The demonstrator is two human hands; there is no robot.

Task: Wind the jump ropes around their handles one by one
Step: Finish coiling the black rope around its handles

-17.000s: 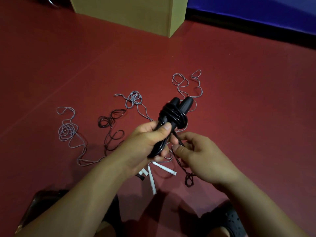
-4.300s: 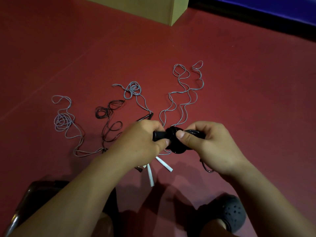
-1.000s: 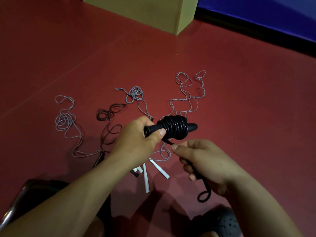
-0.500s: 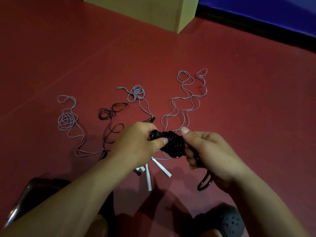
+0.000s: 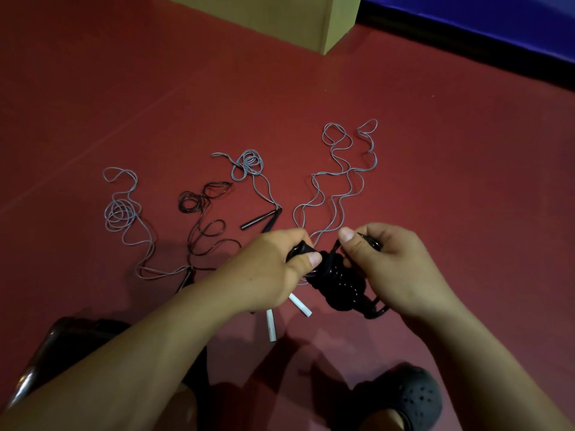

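Note:
I hold a black jump rope (image 5: 337, 283) above the red floor, its cord wound in a thick coil around the paired black handles. My left hand (image 5: 270, 272) grips the handles' left end, thumb on top. My right hand (image 5: 395, 269) grips the loose end of the black cord beside the coil's right side, and a short loop hangs below that hand. On the floor behind lie several unwound ropes: a grey one (image 5: 339, 178) on the right, a grey one with black handles (image 5: 258, 219), a thin black one (image 5: 202, 213) and a grey one (image 5: 123, 213) at the left.
Two white handles (image 5: 271, 325) lie on the floor under my hands. A tan box (image 5: 295, 20) stands at the back, with a blue mat (image 5: 497, 23) behind it. My black shoe (image 5: 410, 399) is at the lower right and a dark chair frame (image 5: 46, 356) at the lower left.
My right hand has brought the loose cord up from below the coil to its upper right side. The short loop under that hand has drawn closer. My left hand keeps its grip.

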